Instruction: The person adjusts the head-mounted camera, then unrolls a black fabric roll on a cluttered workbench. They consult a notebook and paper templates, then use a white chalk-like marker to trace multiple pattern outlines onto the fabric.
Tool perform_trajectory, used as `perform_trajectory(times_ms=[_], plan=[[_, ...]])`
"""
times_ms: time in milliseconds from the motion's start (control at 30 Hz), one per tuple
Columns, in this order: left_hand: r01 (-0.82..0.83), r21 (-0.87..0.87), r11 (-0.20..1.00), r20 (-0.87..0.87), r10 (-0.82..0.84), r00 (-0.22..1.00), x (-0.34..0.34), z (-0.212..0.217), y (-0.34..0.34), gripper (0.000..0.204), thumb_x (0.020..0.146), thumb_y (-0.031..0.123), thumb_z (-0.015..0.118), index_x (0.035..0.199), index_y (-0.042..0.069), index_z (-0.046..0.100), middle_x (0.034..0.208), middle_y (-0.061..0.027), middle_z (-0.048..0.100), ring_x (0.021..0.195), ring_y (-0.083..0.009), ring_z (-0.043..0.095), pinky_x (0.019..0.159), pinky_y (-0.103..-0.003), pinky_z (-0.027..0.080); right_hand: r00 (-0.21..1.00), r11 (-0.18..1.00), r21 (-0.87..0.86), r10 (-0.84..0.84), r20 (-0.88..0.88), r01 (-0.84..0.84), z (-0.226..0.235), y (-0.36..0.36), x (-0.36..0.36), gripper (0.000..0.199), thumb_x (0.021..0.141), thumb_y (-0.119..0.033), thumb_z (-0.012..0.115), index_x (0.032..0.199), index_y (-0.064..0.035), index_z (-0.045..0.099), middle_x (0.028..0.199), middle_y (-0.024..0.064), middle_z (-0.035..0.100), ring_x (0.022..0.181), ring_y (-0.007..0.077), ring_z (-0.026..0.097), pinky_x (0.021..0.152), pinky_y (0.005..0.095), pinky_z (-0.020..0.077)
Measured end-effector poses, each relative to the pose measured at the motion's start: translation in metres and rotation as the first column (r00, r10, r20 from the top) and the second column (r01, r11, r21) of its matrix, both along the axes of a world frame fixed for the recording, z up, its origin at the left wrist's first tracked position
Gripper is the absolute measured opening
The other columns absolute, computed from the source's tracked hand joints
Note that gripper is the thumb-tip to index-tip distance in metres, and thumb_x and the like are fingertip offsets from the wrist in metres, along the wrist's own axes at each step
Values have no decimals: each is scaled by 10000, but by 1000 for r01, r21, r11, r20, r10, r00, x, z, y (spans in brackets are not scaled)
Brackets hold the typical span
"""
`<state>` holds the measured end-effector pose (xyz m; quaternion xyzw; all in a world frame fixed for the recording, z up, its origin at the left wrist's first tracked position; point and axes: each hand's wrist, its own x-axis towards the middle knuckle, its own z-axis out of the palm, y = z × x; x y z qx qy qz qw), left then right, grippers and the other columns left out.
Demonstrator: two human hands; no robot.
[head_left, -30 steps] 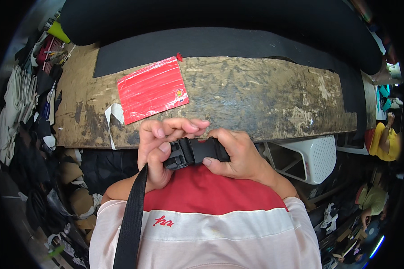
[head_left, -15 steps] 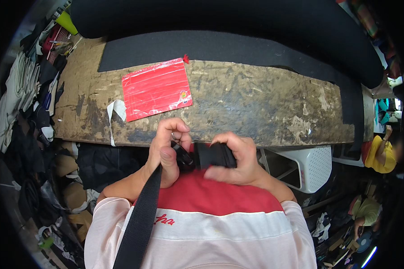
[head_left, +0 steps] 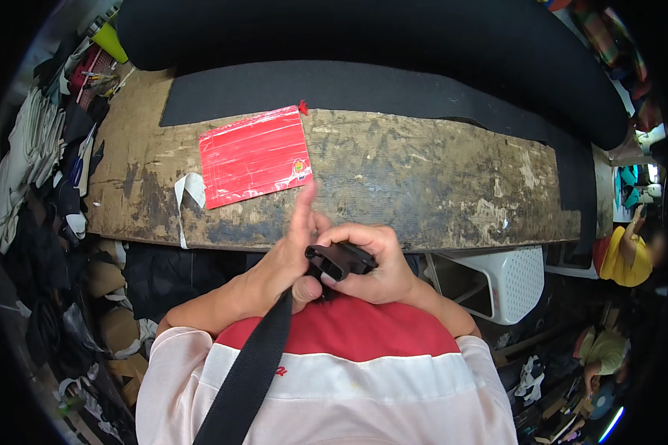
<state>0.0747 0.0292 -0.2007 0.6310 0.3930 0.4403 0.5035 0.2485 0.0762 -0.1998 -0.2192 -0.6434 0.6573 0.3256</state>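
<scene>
— Where is the black buckle [head_left: 341,261] held?
— Before the chest, pinched between thumb and fingers of the right hand [head_left: 386,261], by which it is partly covered.
— And the left hand [head_left: 292,248]?
— Held beside it, one finger pointed up; whether anything is gripped cannot be told.
— What else is seen?
— A black strap [head_left: 249,371] is hung below; beyond, a red packet [head_left: 254,157] is laid on the wooden table [head_left: 416,185].

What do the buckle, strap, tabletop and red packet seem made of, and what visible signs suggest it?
Buckle: probably moulded black plastic, from its smooth surface and soft sheen.
Strap: seemingly matte synthetic webbing, judging by its fine woven texture.
Tabletop: apparently wood, perhaps plywood, its worn brown surface scuffed and stained.
Red packet: likely glossy plastic film, with bright creases.
</scene>
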Motion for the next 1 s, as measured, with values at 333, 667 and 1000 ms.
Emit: perform_trajectory(times_ms=[333,667,1000], plan=[[-462,229,857,504,301,809,9,0,1,325,961,218,518,1193,63,352,617,9,425,539,-96,390,648,-317,401,999,944,-331,-1,53,18,-9,-3,-9,208,789,-45,663,979,4,593,744,-13,611,655,19,524,585,186,416],[-172,51,984,328,146,933,-2,24,-1,722,891,610,307,1328,35,300,481,27,361,411,-70,382,489,-285,443,952,959,-49,-270,140,279,-1,-1,7,170,851,-150,566,915,5,594,745,11,579,656,69,512,600,226,416],[-212,8,977,120,210,970,-4,29,-3,879,831,693,299,1243,-62,480,479,34,411,451,-55,466,486,-221,429,972,972,179,-181,150,153,11,-8,4,175,832,-145,653,905,-4,581,729,98,597,630,184,595,569,280,443]])
